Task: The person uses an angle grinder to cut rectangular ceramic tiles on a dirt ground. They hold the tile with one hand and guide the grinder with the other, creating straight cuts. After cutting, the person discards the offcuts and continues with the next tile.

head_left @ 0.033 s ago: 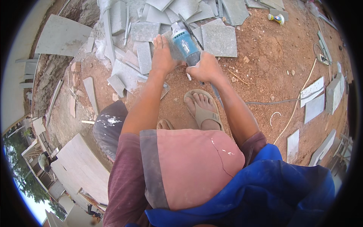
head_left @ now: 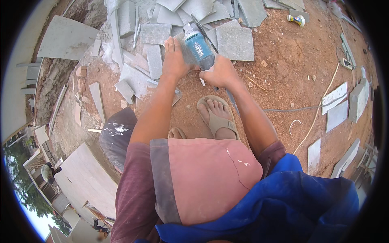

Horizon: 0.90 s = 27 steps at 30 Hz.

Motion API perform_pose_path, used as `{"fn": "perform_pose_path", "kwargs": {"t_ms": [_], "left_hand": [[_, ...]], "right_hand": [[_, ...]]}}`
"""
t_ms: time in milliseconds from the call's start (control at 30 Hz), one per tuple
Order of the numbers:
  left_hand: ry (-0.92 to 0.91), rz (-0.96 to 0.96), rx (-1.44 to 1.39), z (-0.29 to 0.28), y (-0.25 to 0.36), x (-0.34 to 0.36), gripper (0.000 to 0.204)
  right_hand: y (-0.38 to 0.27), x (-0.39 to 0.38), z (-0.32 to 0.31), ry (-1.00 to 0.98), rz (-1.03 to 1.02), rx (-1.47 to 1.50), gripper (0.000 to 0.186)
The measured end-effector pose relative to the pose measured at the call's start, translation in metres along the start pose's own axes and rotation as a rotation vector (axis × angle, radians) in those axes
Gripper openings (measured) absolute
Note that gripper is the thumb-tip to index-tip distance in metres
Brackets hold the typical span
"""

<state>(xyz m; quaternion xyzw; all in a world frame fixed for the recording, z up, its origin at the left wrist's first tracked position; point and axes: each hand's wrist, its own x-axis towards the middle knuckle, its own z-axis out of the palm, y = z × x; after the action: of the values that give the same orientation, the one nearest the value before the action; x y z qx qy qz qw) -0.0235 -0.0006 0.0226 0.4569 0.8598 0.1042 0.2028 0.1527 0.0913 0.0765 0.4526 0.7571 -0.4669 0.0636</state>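
Note:
My right hand [head_left: 222,72] is wrapped round the rear of a teal angle grinder [head_left: 198,46]. The grinder's dark disc [head_left: 197,25] points away from me, along its right side. My left hand [head_left: 174,60] grips the left edge of a grey stone tile [head_left: 185,50], its fingers lying along the stone and its thumb side near the grinder body. Part of the tile is hidden behind the grinder. The disc's contact with the stone cannot be made out.
Loose grey stone slabs [head_left: 235,42] lie around and beyond my hands. A grey cable [head_left: 289,109] crosses the reddish ground to the right, toward a power socket [head_left: 347,63]. My sandalled foot [head_left: 219,117] is close below the grinder. A plastic container [head_left: 296,20] lies at far right.

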Motion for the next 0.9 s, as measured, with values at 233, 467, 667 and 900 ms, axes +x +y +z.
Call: {"fn": "perform_pose_path", "kwargs": {"t_ms": [233, 467, 667, 900], "left_hand": [[-0.001, 0.013, 0.002, 0.003, -0.005, 0.002, 0.146], [-0.010, 0.008, 0.030, 0.001, -0.003, 0.002, 0.147], [0.004, -0.004, -0.005, -0.001, 0.002, 0.000, 0.143], [0.005, -0.001, -0.003, -0.001, -0.001, 0.000, 0.143]], "right_hand": [[0.001, -0.004, -0.001, -0.006, -0.010, 0.011, 0.052], [0.005, -0.007, 0.001, 0.011, -0.004, -0.007, 0.053], [0.008, -0.010, 0.002, 0.014, 0.001, 0.000, 0.052], [0.007, -0.015, 0.002, 0.005, 0.007, -0.010, 0.053]]}}
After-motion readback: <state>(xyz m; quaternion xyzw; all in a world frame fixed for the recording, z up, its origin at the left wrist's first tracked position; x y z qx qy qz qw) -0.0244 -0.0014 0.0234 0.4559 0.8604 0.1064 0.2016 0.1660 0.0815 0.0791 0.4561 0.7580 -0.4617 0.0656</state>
